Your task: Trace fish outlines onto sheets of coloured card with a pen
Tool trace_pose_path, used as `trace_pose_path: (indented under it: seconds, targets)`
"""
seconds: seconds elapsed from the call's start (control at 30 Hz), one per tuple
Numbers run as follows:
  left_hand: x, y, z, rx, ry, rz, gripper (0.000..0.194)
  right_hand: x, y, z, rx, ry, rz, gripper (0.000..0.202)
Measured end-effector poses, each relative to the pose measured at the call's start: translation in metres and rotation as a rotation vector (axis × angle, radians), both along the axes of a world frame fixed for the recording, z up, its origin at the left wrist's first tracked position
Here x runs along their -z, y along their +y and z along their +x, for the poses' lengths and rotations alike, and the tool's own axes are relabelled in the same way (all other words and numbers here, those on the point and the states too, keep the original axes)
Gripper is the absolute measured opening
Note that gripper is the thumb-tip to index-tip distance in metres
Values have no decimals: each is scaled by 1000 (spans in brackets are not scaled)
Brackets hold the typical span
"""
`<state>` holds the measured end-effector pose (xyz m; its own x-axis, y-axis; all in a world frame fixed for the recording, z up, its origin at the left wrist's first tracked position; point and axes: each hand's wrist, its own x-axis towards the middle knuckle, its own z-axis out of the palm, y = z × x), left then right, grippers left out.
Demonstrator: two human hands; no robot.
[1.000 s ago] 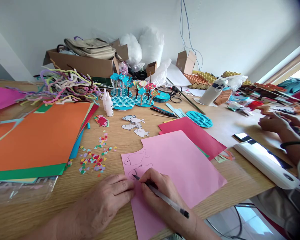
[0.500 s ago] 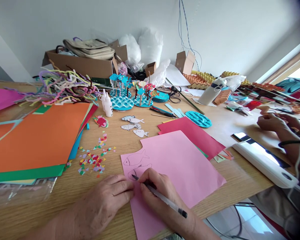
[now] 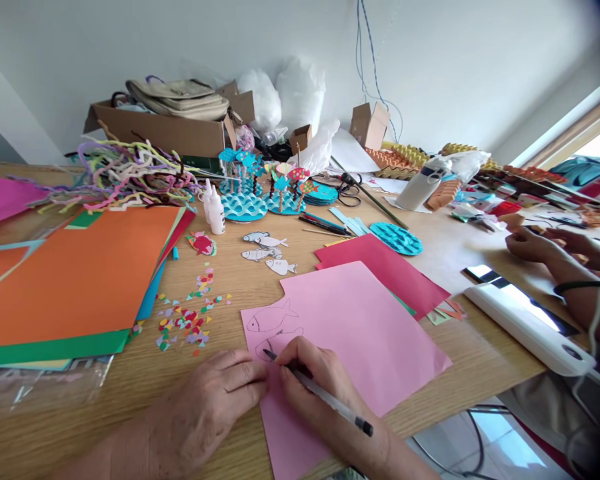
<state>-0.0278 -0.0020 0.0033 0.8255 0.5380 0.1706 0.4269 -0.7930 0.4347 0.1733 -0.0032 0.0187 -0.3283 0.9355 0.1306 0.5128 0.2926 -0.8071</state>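
Note:
A pink sheet of paper (image 3: 370,327) lies on the wooden table, with fish outlines (image 3: 273,318) drawn near its left corner. My right hand (image 3: 320,387) grips a pen (image 3: 337,407), its tip on the lower fish outline. Flat against the table and the sheet's left edge rests my left hand (image 3: 210,400), fingers out and holding nothing. Beyond the sheet lie white paper fish cutouts (image 3: 281,267) and a red fish cutout (image 3: 203,243). Small coloured confetti (image 3: 185,323) is scattered left of the sheet.
Orange paper (image 3: 90,280) tops a stack at left. Glue bottles (image 3: 217,212) stand near blue wave-patterned bases (image 3: 243,207). Red paper (image 3: 385,267) touches the pink sheet. At right are a white device (image 3: 530,330) and another person's hands (image 3: 535,247). Pipe cleaners (image 3: 135,173) are heaped behind.
The other person's hands at right have shifted slightly left. My hands and the pen look the same.

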Motion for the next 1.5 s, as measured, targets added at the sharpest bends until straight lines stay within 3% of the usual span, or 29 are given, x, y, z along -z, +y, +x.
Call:
trace_pose_path:
  seconds: [1.5]
  targets:
    - [-2,1,1,2,-7,6,43,-2,1,0,9,-21,8,16]
